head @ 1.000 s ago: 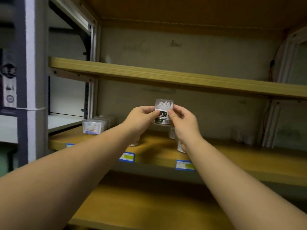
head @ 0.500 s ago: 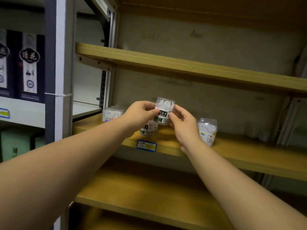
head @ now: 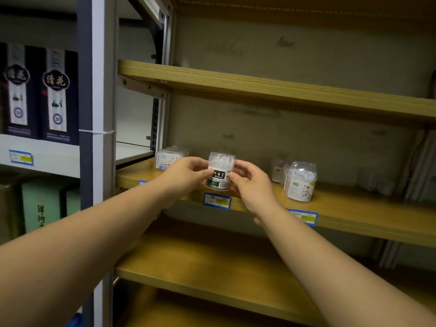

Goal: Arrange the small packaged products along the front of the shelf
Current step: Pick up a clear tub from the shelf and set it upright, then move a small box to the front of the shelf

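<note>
A clear round tub of dental floss picks (head: 220,171) with a dark label is held upright between both hands over the front edge of the middle wooden shelf (head: 354,215). My left hand (head: 186,173) grips its left side and my right hand (head: 250,182) its right side. Whether its base touches the shelf is hidden by my fingers. A second clear tub with a cartoon label (head: 300,182) stands on the same shelf to the right. Flat clear boxes (head: 168,159) lie at the shelf's left end.
Blue price tags (head: 216,200) hang on the shelf's front edge. A smaller clear pack (head: 277,169) stands farther back. Wooden shelves run above (head: 259,88) and below (head: 212,274). A grey upright post (head: 98,138) stands at left, with dark liquor boxes (head: 56,95) beyond it.
The view has swung, so the shelf unit sits farther right. The tub stays between both hands and has come lower, close to the shelf's front edge.
</note>
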### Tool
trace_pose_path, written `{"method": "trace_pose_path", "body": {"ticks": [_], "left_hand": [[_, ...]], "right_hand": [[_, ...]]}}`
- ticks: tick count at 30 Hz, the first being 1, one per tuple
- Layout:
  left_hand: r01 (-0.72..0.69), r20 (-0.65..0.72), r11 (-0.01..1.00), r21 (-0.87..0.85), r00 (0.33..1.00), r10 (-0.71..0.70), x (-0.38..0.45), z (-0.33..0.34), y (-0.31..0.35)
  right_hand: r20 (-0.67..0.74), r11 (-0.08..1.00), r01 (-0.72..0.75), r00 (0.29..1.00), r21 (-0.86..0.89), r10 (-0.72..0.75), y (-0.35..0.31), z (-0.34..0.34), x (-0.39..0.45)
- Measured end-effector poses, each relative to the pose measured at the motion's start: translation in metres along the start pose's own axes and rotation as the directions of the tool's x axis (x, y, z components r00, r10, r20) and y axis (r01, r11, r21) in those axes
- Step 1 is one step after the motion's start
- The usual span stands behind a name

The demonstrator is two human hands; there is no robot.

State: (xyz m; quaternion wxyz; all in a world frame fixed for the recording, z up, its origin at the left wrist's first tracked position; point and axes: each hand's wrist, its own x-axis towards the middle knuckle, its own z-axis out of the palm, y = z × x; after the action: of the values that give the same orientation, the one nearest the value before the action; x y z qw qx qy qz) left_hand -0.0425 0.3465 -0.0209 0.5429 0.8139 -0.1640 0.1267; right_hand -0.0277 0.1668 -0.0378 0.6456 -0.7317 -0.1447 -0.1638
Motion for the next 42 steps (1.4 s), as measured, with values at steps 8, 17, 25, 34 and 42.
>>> {"method": "trace_pose_path", "body": {"ticks": [8,17,25,34,42], "left_hand": [[0.072,0.013,0.993,0.095,0.997,-0.073,0.012,0.003,-0.012],[0.034,-0.004,0.980,0.194,0.999,-0.034,0.021,0.012,-0.014],[0.022,0.020,0.960,0.278,0.999,-0.028,0.018,0.015,-0.010],[-0.175,-0.276,0.910,0.376,0.916,0.290,0.023,0.028,0.014],[-0.647,-0.102,0.745,0.163,0.740,0.665,0.033,0.146,0.101]], "right_hand": [[0.015,0.991,-0.035,0.999,-0.130,0.037,0.005,0.002,0.007],[-0.017,0.956,-0.045,0.999,-0.290,0.042,0.006,0.000,0.016],[-0.013,0.941,-0.060,0.998,-0.333,0.059,0.005,0.000,0.014],[-0.064,0.932,-0.022,0.998,-0.361,-0.001,-0.005,-0.025,0.007],[-0.224,0.819,0.236,0.889,-0.523,-0.399,-0.041,-0.129,-0.004]]}}
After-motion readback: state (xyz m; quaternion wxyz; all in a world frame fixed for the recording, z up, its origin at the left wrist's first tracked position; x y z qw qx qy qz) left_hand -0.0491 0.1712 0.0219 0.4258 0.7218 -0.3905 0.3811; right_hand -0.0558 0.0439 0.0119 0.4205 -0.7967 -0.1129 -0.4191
